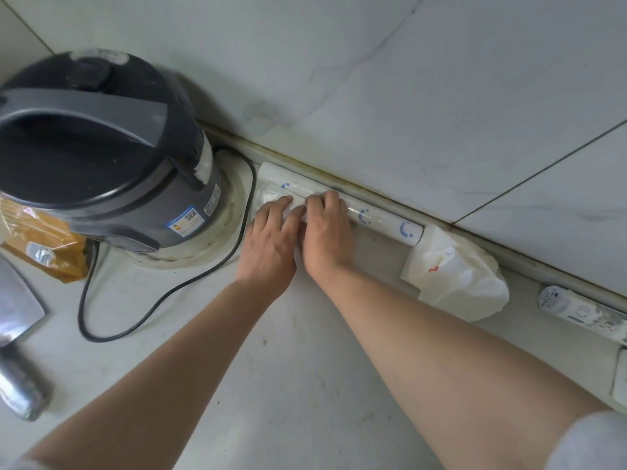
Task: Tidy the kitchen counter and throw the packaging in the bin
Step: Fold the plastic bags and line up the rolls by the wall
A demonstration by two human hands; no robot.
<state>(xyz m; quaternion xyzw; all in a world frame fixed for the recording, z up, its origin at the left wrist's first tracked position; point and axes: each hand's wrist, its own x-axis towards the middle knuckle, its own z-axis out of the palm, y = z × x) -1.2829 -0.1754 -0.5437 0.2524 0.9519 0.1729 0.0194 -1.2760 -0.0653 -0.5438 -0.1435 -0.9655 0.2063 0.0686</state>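
White with blue marks, the roll point(383, 220) lies under your fingertips along the wall point(407, 113), its far end left of your grip and its near end right. Your right hand point(327, 232) curls over it; your left hand point(268, 235) presses flat on the crinkled plastic point(268, 196) beside it.

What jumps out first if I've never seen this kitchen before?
The left hand and right hand meet on a long white roll with blue marks, lying along the wall. A big dark grey cooker stands left of them, a crumpled white bag right of the roll.
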